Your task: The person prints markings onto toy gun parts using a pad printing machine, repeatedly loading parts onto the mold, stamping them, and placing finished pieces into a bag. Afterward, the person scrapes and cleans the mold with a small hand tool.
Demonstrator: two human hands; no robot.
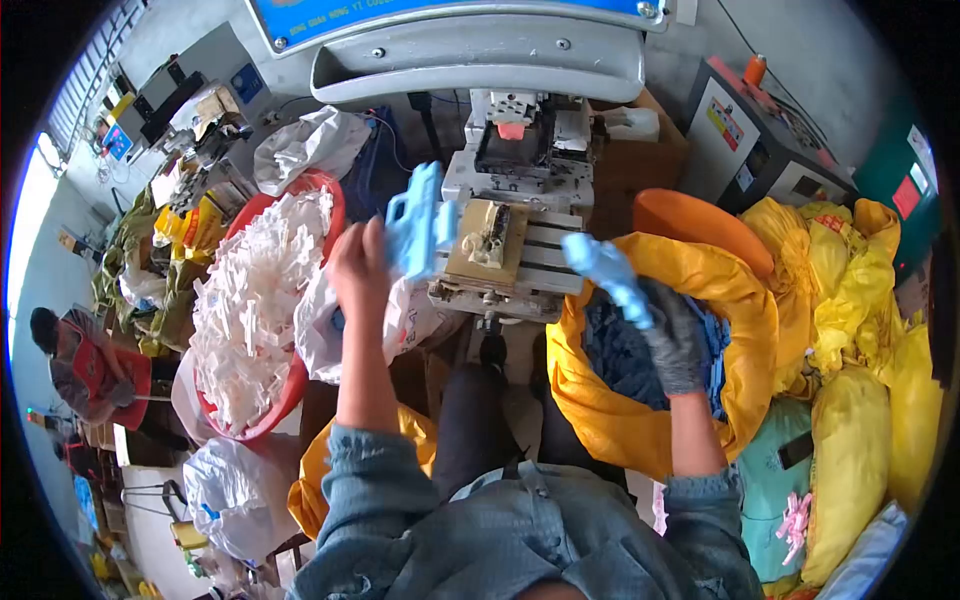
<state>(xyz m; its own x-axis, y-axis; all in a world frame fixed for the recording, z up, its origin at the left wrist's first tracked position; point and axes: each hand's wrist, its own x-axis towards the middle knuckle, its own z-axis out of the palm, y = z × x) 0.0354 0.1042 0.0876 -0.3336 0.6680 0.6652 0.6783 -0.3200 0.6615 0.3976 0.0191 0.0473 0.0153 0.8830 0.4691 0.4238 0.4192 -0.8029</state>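
Note:
My bare left hand (358, 268) is closed on a light blue plastic piece (420, 222) with cut-out gaps, held up left of the machine's fixture. In a dark grey glove, my right hand (672, 345) grips another light blue plastic piece (605, 272) by its lower end, over an orange-yellow sack (652, 452). Darker blue pieces (615, 350) fill the sack, partly hidden by the glove. Between my hands, a tan fixture block (458, 262) with a pale and dark insert (490, 235) is on the machine's slotted metal bed (555, 250).
A grey machine head (480, 60) with a pink pad (511, 131) overhangs the bed. At left stands a red tub (297, 385) heaped with white plastic pieces (260, 300). Yellow sacks (850, 470) line the right side. Another person (85, 370) is at far left.

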